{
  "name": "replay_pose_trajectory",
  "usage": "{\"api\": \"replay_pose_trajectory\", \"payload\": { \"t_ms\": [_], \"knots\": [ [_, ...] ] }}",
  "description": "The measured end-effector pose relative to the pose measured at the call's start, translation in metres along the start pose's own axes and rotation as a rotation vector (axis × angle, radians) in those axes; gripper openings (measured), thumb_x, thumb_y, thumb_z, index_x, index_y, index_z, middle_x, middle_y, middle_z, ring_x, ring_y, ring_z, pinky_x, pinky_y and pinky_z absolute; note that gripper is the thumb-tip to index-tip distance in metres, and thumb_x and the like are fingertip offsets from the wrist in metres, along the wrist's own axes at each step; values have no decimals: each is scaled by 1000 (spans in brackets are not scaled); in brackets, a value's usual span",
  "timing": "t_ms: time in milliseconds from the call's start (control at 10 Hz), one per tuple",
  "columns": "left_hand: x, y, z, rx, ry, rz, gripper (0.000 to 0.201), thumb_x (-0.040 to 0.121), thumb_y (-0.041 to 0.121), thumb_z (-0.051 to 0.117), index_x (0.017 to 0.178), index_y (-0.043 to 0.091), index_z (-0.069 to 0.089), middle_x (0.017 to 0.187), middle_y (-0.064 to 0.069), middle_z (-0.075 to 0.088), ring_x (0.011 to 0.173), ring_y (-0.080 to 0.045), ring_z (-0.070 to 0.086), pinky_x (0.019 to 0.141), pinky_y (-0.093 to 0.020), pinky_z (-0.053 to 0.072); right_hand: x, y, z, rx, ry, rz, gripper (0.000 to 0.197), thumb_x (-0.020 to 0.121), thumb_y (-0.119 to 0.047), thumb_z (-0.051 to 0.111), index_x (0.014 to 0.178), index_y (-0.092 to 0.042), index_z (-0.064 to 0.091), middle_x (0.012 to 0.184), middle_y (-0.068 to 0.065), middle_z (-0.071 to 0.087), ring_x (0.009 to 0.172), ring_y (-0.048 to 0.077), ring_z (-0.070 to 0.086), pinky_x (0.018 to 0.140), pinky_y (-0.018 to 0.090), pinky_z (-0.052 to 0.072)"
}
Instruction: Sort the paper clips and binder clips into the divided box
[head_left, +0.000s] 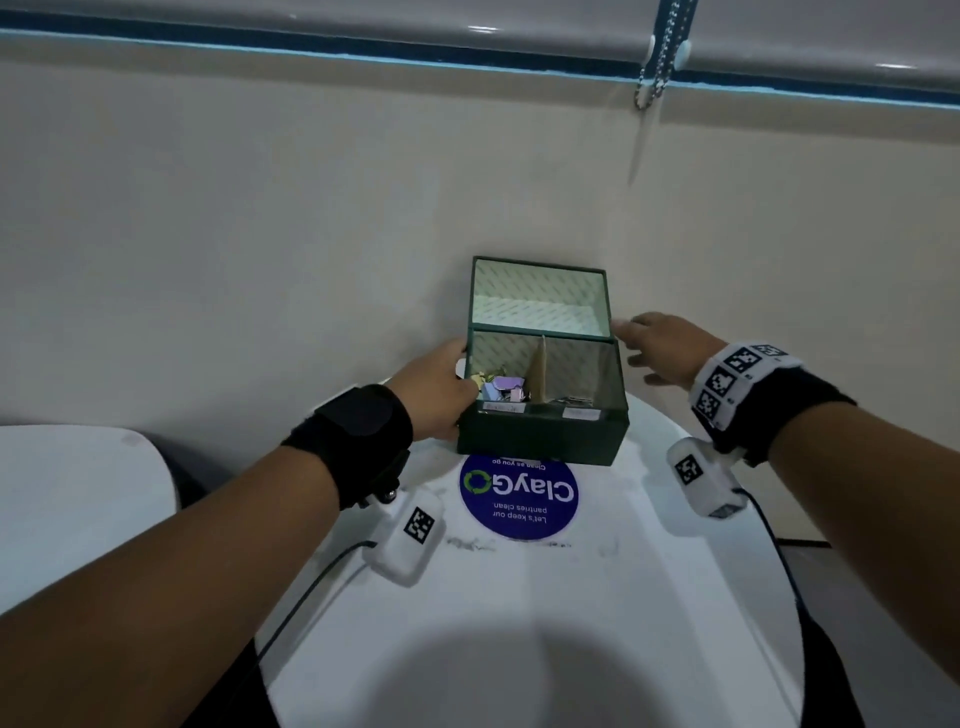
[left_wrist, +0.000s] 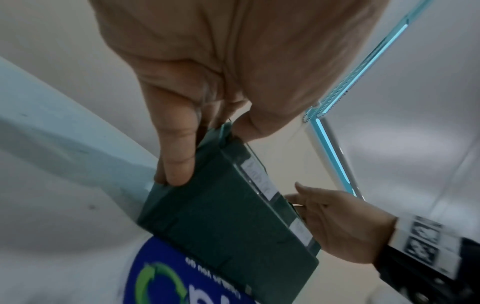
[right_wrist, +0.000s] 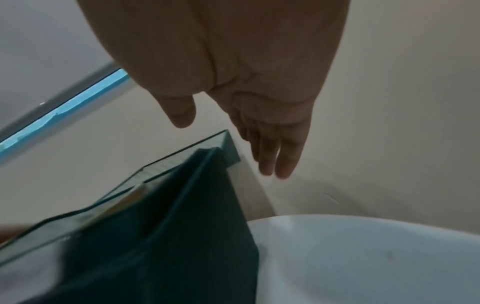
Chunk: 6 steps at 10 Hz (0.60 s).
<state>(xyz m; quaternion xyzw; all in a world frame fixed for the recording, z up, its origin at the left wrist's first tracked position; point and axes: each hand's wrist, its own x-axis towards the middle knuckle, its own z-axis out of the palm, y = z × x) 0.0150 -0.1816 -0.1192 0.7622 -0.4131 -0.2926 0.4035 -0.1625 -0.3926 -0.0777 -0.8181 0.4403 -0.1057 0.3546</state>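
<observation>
The box (head_left: 540, 431), dark green with its lid (head_left: 540, 296) raised against the wall (head_left: 260, 234), is set at the far edge of the round white table (head_left: 571, 597), just beyond a blue sticker (head_left: 519, 499). It is split by a card divider (head_left: 540, 376) into two compartments. Pastel binder clips (head_left: 501, 388) are seen in the left compartment, and what looks like a small heap of wire paper clips (head_left: 574, 400) lies in the right one. A white label is stuck at the front rim of each compartment.

The box is gripped at its left side by the left hand (head_left: 436, 389): in the left wrist view the fingers (left_wrist: 179, 152) are pressed down the outer wall while the thumb (left_wrist: 257, 125) is hooked over the rim.

The right hand (head_left: 660, 345) is held open at the box's right rear corner, fingers straight and together, with nothing in it. In the right wrist view the fingers (right_wrist: 275, 156) are seen just beside the corner; whether it is touched cannot be told. A second white table (head_left: 78, 478) stands near, to the left.
</observation>
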Motion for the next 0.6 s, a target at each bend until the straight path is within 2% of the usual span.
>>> {"api": "replay_pose_trajectory", "payload": {
  "t_ms": [100,200,300,400,500,600],
  "knots": [
    [-26,-9,7,11,2,34,48,86,24,47,128,47,44,92,-10,74,90,-37,70,78,-58,58,-2,12,5,382,-42,86,24,104,-19,48,104,-7,69,120,19,72,91,25,70,90,42,58],
    [-54,-19,12,-74,-15,15,54,79,30,47,126,55,43,95,-7,74,94,-37,69,82,-61,56,-13,16,5,624,-92,114,33,98,-4,42,118,4,67,118,21,73,82,27,73,68,35,60],
    [-75,-25,19,-122,6,11,53,81,28,47,126,57,46,102,-2,74,96,-35,70,83,-61,56,-31,10,0,862,-106,96,34,100,-19,43,120,-2,65,116,18,73,89,28,71,67,34,58],
    [-88,-19,25,-260,45,-48,40,93,24,50,127,46,52,103,-3,74,94,-34,69,80,-49,60,-56,-6,-16,1120,-116,6,58,101,-61,34,118,-14,65,109,9,72,99,25,69,78,40,54],
    [-111,-25,22,-243,30,-66,58,80,38,64,135,30,49,99,1,72,78,-22,62,66,-32,48,-83,-13,-40,1072,-40,-150,76,97,-74,23,115,-16,68,106,6,77,110,19,70,93,47,47],
    [-150,-33,14,-33,44,-31,38,85,33,65,122,35,59,98,6,72,82,-13,65,75,-26,48,-114,-3,-52,906,179,-240,59,101,-63,34,101,-18,72,101,4,77,112,19,70,106,51,37]
  ]
}}
